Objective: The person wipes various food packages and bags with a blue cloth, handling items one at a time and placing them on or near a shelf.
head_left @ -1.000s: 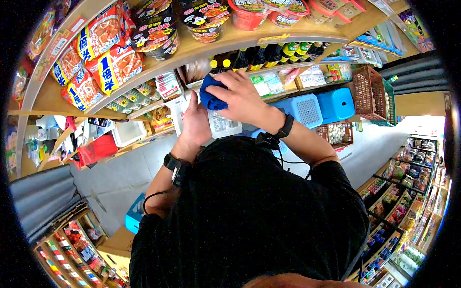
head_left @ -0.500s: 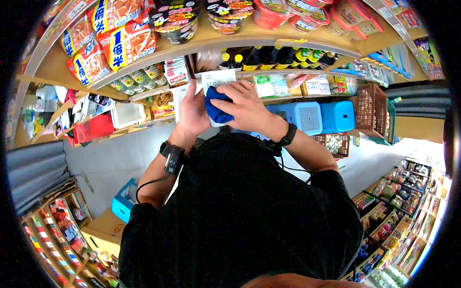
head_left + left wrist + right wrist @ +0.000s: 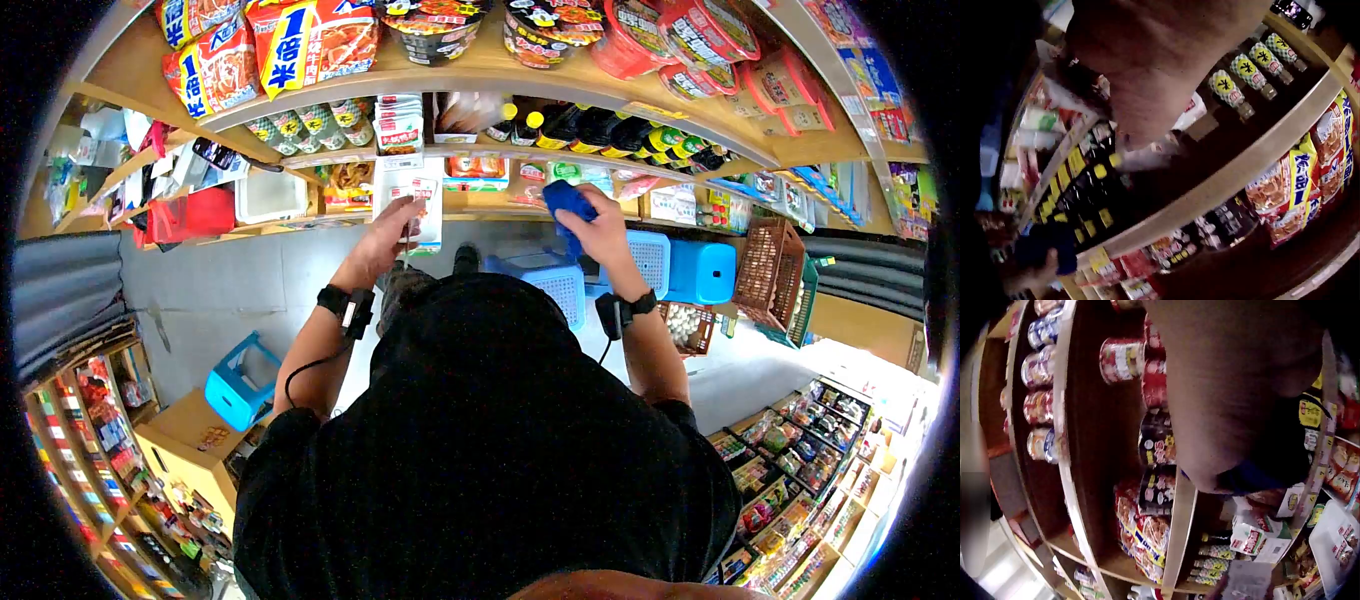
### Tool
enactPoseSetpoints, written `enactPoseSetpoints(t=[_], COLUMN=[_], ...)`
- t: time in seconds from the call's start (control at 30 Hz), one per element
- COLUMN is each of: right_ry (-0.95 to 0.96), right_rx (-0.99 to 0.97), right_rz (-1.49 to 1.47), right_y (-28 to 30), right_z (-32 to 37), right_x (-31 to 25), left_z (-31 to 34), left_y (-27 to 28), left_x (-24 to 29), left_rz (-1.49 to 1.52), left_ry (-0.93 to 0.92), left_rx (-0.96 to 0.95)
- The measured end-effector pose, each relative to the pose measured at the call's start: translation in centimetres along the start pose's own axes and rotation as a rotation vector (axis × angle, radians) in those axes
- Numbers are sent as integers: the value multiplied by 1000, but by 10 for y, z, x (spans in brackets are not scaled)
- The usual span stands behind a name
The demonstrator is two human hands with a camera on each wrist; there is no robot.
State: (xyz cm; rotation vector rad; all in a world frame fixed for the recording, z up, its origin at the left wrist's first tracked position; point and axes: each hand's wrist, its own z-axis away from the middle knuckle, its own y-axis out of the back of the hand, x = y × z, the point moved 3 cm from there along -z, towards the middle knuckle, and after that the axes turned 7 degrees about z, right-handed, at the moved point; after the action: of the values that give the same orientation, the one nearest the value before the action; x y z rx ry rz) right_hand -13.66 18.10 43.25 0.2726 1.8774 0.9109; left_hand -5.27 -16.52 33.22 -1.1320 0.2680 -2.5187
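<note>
My right hand [image 3: 602, 240] grips a bunched dark blue cloth [image 3: 572, 212] in front of the lower shelf. In the right wrist view the cloth [image 3: 1260, 476] shows partly behind the hand. My left hand [image 3: 388, 242] is blurred, its fingertips over a white packet with red print [image 3: 426, 208], at the shelf's front edge; I cannot tell if it holds it. A white tray [image 3: 384, 178] lies beneath the packet. In the left wrist view the back of the left hand [image 3: 1154, 81] hides most of its fingers.
Above runs a shelf with noodle bags [image 3: 315, 45] and black noodle cups [image 3: 435, 30]. Dark bottles with yellow caps [image 3: 520, 125] lie below it. To the right are blue plastic stools [image 3: 700, 270] and a brown crate [image 3: 768, 268]. Another blue stool [image 3: 240, 385] stands at left.
The hands have moved apart, the right one carrying the blue cloth off the white plastic box it was rubbing. The left hand has turned over, palm down. The head view has shifted.
</note>
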Motion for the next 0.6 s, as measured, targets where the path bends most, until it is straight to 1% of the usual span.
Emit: enactPoseSetpoints(t=[0.03,0.07,0.1,0.13,0.17,0.2,0.23,0.27,0.3,0.33,0.4,0.47,0.57,0.6], right_ry=[-274,-548,-550,-619,-688,-687,-691,-719,-746,-749,-780,-801,-838,-855], right_rx=[45,90,87,147,207,221,217,216,217,217,199,196,187,183], right_rz=[-139,-276,-273,-377,-481,-483,-478,-468,-459,-455,-504,-467,-412,-398], right_y=[-1,-2,-3,-3,-4,-10,-10,-11,-11,-12,-16,-16,-16,-17], right_z=[8,15,19,24,28,37,40,45,48,51,56,60,64,64], right_x=[14,21,19,17,16,28,27,25,22,19,15,9,-2,-4], left_z=[-4,-8,-13,-32,-45,-55,-68,-90,-98,-103,-130,-172,-243,-242], left_y=[7,15,25,41,46,51,56,63,67,73,90,121,172,165], left_x=[-3,-7,-13,-32,-44,-52,-63,-81,-87,-89,-107,-137,-182,-167], left_rz=[5,-62,-129,-55,-50,-22,6,89,92,-63,-216,-354,-685,-859], left_ry=[0,16,34,18,22,9,-3,-98,-94,-101,-104,-110,-142,-155], left_rx=[0,28,56,83,82,112,142,194,193,251,308,336,299,231])
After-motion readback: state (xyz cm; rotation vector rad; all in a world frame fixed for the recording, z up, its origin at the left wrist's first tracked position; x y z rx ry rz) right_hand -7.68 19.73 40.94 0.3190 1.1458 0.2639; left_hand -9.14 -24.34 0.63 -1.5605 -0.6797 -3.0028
